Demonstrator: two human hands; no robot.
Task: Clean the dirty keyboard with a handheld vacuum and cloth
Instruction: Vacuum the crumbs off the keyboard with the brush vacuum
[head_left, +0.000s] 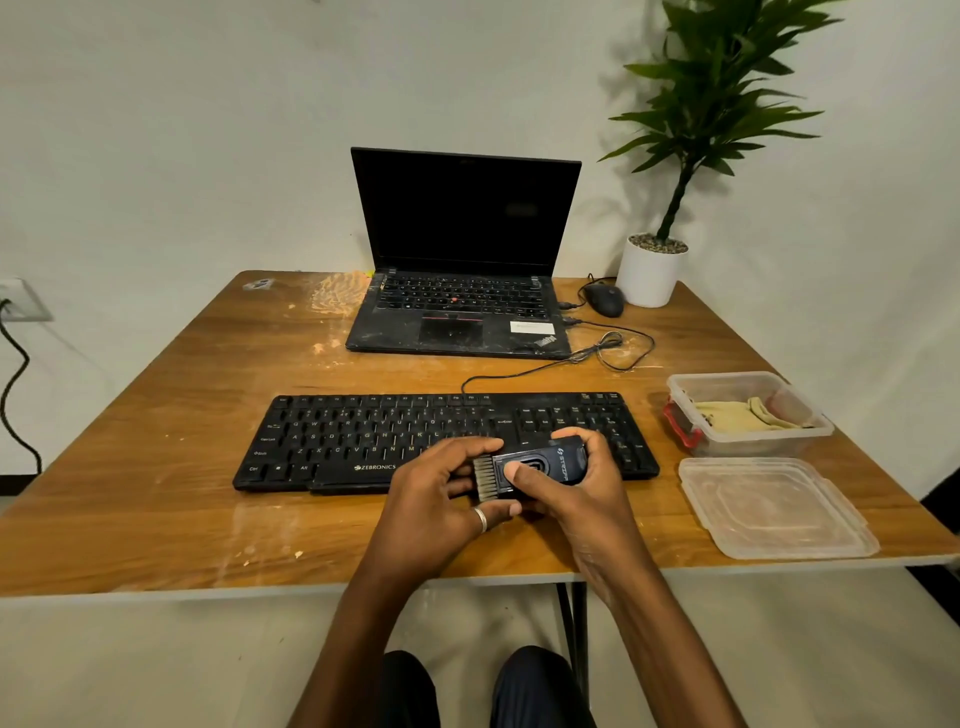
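While the left hand (431, 493) and right hand (576, 488) both grip a small dark plastic vacuum (540, 465) with a bristly brush tip, a flat black keyboard (363, 436) lies just behind on the scuffed wooden bench (156, 415).

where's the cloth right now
In the head view the cloth lies inside the open clear container on the right side of the table, just right of the keyboard and beyond the loose lid.
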